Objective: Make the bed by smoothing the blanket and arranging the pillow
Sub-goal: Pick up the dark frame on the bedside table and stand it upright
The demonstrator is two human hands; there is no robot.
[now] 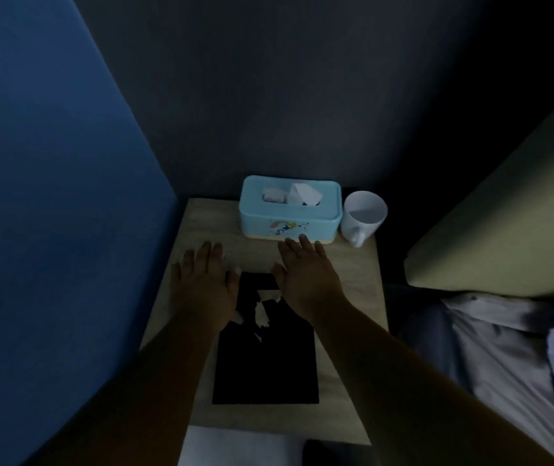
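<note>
Hovering flat, fingers spread and empty, left hand and right hand should turn toward the rumpled blanket.

Both hands spread flat over nightstand, beside bed

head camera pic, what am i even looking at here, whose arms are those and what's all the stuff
One picture, taken by a camera worn on a person's head, looking down at their own bare arms. The left hand and right hand are spread flat over a wooden bedside table, holding nothing. On it lie a black sheet, a blue tissue box and a white mug. To the right are rumpled bedding and a padded headboard.
</note>
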